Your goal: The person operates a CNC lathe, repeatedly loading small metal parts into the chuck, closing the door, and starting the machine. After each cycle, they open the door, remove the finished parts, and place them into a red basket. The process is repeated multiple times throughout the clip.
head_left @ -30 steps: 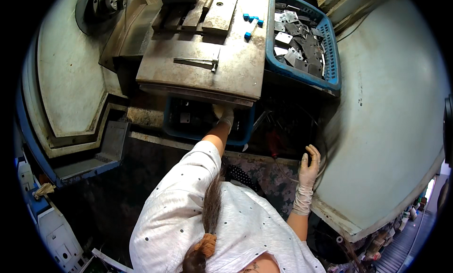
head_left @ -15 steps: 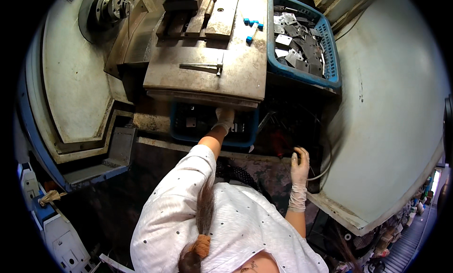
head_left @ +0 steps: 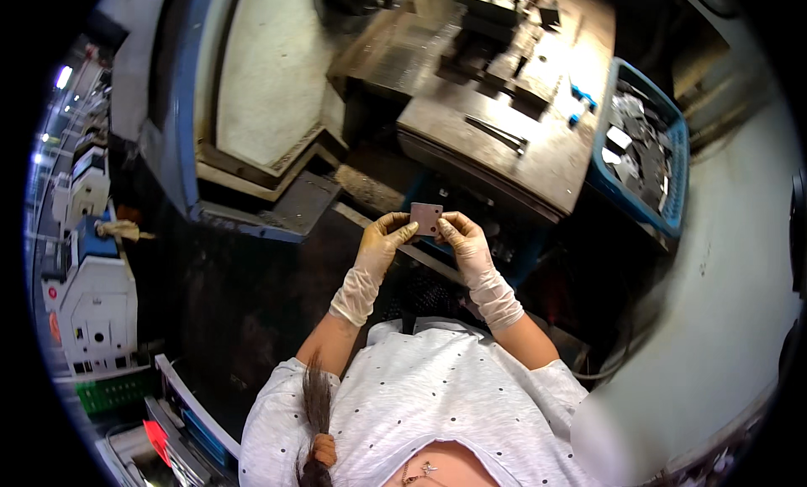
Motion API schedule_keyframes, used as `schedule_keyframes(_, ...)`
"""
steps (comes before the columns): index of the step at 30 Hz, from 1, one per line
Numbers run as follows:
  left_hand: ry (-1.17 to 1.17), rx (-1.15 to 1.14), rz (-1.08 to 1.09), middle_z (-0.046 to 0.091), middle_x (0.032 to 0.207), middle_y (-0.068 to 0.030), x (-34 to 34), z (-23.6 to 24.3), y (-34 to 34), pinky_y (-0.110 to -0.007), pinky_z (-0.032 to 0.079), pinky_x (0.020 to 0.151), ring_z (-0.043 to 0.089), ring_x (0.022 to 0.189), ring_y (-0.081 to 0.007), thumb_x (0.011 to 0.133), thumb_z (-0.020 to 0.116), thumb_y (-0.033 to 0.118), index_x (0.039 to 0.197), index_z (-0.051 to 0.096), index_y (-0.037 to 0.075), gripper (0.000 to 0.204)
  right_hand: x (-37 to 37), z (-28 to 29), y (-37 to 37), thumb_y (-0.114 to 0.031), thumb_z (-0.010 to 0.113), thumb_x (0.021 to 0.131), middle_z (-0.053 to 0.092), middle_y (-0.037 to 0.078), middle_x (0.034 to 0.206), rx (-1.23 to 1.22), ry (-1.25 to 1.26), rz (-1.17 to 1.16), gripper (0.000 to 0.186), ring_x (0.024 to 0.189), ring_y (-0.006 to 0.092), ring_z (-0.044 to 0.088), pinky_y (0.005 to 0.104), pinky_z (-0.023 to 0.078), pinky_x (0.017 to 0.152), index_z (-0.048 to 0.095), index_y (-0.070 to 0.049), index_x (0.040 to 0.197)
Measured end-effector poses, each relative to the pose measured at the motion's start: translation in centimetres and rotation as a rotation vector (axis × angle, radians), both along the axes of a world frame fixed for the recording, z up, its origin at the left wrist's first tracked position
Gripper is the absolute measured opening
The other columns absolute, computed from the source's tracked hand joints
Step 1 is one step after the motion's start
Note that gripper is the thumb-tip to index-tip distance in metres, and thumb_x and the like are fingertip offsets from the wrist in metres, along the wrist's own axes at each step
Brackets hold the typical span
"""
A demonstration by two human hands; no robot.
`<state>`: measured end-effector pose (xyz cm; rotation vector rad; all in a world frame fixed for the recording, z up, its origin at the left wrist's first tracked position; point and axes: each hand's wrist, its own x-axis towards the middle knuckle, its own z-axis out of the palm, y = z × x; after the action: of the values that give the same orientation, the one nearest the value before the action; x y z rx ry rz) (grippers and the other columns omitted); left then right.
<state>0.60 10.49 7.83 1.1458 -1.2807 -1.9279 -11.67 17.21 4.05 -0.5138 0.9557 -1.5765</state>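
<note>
Left hand (head_left: 382,242) has come out of the lower blue basket (head_left: 528,262); right hand (head_left: 468,243) has joined it. Small grey plate (head_left: 427,219) now between them — fingers of both clamped on its opposite edges — so handling is two-handed.

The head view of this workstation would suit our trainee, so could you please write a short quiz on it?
1. True or false: the pale-gloved left hand and the pale-gloved right hand both hold the small flat grey metal plate.
2. What lies in the rectangular blue plastic basket at right: A) flat metal pieces, B) cloths, or C) bottles?
3. What colour are the small clustered pieces on the flat metal worktop, right of the thin T-shaped metal tool?

Key: 1. True; 2. A; 3. Blue.
</note>
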Motion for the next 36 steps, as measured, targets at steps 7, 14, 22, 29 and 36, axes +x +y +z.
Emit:
schedule_keyframes(7,-0.049,-0.036,-0.081,0.053,0.067,-0.0067,3.5,1.4,-3.7,-0.022,0.041,0.048,0.050,0.053,-0.0123,0.077,0.037,0.037,0.083,0.051,0.000,0.041,-0.1,5.4,-4.5,-0.014,0.049,0.075,0.048,-0.001,0.068,-0.043,0.338,0.301,0.016,0.064,0.0041,0.042,0.0177,0.036,0.057,0.048,0.002,0.080)
schedule_keyframes(14,0.430,0.404,-0.174,0.054,0.071,-0.0042,1.5,4.3,-7.1,-0.020,0.038,0.041,0.049,0.050,-0.0102,0.073,0.049,0.022,0.086,0.050,0.004,0.022,-2.5,9.8,-7.0,-0.003,0.055,0.060,0.050,0.007,0.084,-0.646,1.468,-0.169,0.023,0.075,0.0221,0.049,0.0303,0.039,0.066,0.052,-0.004,0.083)
schedule_keyframes(22,0.110,-0.369,-0.410,0.052,0.069,-0.0010,-6.1,7.0,-10.9,-0.018,0.040,0.057,0.047,0.062,-0.0052,0.075,0.046,0.012,0.083,0.050,-0.001,0.016,-4.6,8.6,-7.7,-0.014,0.047,0.075,0.049,0.000,0.070,-0.135,0.128,-0.134,0.018,0.060,0.0046,0.044,0.0163,0.036,0.058,0.046,-0.002,0.089)
schedule_keyframes(29,0.042,-0.834,-0.109,0.053,0.072,-0.0059,-11.5,8.5,-14.5,-0.022,0.041,0.057,0.048,0.066,-0.0097,0.074,0.049,0.014,0.085,0.049,-0.001,0.018,-6.4,10.7,-9.5,-0.009,0.043,0.077,0.048,0.004,0.079,-0.188,0.452,-0.378,0.023,0.068,0.0085,0.044,0.0192,0.038,0.061,0.042,0.000,0.098)
schedule_keyframes(36,-0.792,-1.394,0.007,0.051,0.090,-0.0152,-15.7,11.8,-38.0,-0.031,0.039,0.071,0.050,0.082,-0.0250,0.070,0.052,0.022,0.098,0.042,0.002,0.035,-5.9,9.3,-4.2,-0.007,0.044,0.075,0.048,0.005,0.083,-0.028,0.649,-0.278,0.019,0.075,0.0095,0.046,0.0196,0.037,0.068,0.045,-0.001,0.093)
